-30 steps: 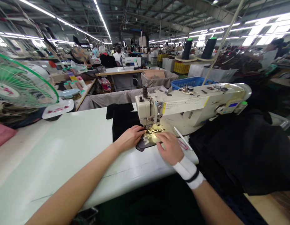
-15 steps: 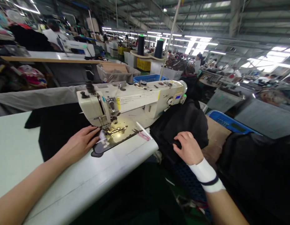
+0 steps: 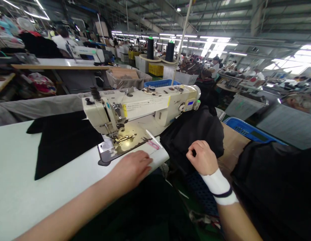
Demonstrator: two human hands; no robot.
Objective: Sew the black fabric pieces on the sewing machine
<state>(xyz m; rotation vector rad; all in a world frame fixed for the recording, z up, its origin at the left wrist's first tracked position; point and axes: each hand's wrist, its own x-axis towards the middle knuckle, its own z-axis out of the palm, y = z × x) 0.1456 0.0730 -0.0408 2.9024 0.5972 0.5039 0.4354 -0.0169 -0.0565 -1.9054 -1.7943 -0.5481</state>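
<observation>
My left hand hovers over the front edge of the white sewing table. Its fingers reach rightward, loosely stretched, and nothing shows in them. To the right, my right hand, with a white wristband, has thumb and forefinger curled into a pinch at the near side of a black fabric pile. A fold of that fabric seems to be between the fingertips. Left of the sewing machine, a black fabric piece lies flat by the needle area. Pink-handled thread snips and a white pen rest right of the needle plate.
Two dark thread cones stand behind the machine. A blue basket and brown cardboard lie on the right, beside more black fabric. Another sewing table stands at the back left, with a person near it.
My left hand has left the black fabric by the needle and moved right, toward the table's front edge. My right thumb and forefinger have closed together at the pile.
</observation>
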